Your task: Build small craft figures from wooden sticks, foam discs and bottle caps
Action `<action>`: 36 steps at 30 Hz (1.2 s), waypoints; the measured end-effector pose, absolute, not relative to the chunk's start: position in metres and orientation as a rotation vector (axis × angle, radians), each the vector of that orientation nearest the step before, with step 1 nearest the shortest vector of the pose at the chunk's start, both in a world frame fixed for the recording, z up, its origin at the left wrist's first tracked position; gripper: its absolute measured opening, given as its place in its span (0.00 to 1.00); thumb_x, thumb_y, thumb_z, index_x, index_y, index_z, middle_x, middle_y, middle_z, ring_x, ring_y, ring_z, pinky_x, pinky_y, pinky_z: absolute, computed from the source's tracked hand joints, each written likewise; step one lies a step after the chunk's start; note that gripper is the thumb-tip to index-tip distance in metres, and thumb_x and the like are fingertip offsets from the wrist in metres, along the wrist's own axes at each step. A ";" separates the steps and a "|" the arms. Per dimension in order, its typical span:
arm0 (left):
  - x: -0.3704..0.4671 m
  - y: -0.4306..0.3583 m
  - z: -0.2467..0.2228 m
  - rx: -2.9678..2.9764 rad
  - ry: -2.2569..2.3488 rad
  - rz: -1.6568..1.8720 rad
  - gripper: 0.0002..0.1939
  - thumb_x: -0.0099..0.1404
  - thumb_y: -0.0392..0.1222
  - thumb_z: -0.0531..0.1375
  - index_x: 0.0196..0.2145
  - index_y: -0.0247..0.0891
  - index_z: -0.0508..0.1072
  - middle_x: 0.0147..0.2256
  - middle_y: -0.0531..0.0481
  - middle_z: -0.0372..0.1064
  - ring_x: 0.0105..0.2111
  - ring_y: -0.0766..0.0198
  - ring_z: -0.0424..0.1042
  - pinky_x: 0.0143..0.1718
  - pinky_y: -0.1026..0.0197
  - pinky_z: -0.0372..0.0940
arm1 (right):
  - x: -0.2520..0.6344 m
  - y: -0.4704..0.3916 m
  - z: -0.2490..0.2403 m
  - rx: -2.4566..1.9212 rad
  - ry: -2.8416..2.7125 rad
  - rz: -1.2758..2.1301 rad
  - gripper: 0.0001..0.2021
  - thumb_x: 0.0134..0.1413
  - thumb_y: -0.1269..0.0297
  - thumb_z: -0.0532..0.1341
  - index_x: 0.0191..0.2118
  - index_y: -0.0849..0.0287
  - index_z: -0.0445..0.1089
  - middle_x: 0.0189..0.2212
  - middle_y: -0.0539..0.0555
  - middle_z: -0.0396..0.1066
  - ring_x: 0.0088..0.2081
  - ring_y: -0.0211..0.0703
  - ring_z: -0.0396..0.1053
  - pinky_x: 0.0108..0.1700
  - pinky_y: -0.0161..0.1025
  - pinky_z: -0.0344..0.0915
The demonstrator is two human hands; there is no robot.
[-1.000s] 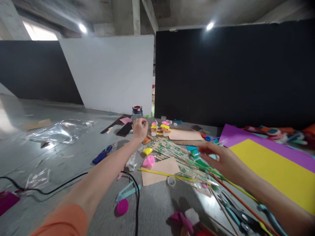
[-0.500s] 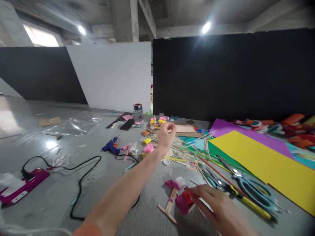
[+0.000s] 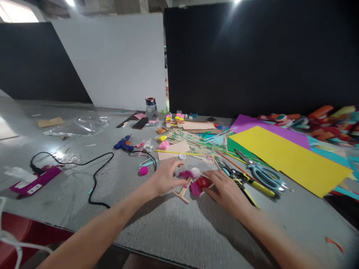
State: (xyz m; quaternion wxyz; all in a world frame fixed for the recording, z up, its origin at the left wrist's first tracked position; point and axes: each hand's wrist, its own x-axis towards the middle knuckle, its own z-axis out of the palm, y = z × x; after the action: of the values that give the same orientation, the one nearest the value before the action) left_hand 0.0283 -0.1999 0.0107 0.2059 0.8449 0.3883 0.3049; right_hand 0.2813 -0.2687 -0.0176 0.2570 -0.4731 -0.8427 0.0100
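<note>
My left hand [image 3: 165,177] is open just above the tabletop, thumb and fingers apart around the left side of a small wooden-stick piece [image 3: 184,189]. Magenta and white soft lumps [image 3: 190,173] sit at the upper end of that piece, and a short crossbar is at its lower end. Whether the left fingertips touch it, I cannot tell. Beside it, the thumb and fingers of my right hand [image 3: 226,190] close on a small red piece [image 3: 203,182] with a magenta disc [image 3: 196,189] at its front.
Pliers [image 3: 238,175] and blue-handled scissors [image 3: 263,173] lie to the right, by yellow sheet [image 3: 291,157]. Thin sticks [image 3: 187,138] are heaped beyond my hands. A blue glue gun [image 3: 123,144], its black cord [image 3: 95,183] and a magenta power strip [image 3: 42,180] lie left. A bottle [image 3: 152,112] stands behind.
My left hand has come back from over the stick heap to beside the wooden piece, its fingers now spread. My right hand stays at the red piece. The view has tipped downward.
</note>
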 end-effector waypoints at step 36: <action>0.060 -0.228 0.015 1.929 0.732 0.764 0.19 0.66 0.49 0.64 0.51 0.39 0.72 0.45 0.45 0.74 0.41 0.58 0.71 0.46 0.54 0.67 | 0.268 -0.278 -0.004 -1.104 -2.065 0.166 0.19 0.66 0.65 0.59 0.60 0.53 0.58 0.51 0.61 0.72 0.51 0.51 0.72 0.50 0.49 0.73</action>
State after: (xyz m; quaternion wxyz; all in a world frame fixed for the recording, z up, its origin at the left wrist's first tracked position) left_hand 0.0600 -0.2281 0.0149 0.4535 0.7814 0.2966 0.3095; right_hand 0.2677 -0.2782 -0.0036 0.3868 -0.4336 -0.8113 0.0654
